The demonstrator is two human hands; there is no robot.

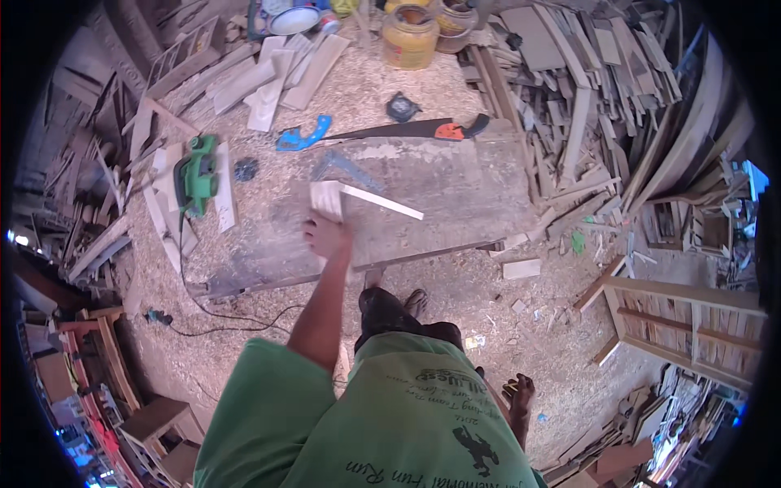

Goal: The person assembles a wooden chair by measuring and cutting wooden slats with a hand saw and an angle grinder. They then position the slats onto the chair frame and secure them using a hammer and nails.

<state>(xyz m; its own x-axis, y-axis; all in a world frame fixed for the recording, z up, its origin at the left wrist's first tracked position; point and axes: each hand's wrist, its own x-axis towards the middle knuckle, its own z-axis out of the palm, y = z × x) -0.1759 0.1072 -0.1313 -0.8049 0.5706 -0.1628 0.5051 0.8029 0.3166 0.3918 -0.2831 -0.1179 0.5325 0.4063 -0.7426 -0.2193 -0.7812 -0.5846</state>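
My left hand (pixel 327 236) reaches over the workbench (pixel 455 187) with its fingers curled at the near end of a short pale wooden board (pixel 326 198). A narrow white wood strip (pixel 382 202) slants away to the right from the board's far corner. Just beyond them lies a grey metal square (pixel 351 169). Low at my right side, away from the bench, my right hand (pixel 522 392) is closed around a small yellow-and-black thing (pixel 511 388), mostly covered by the fingers.
Handsaws with a blue handle (pixel 303 135) and an orange-and-black handle (pixel 462 128) lie along the bench's far edge. A green electric planer (pixel 197 175) rests on boards at left, its cord (pixel 236 315) trailing over the floor. Wood scraps (pixel 573 98) pile up at right, near a wooden frame (pixel 679 321).
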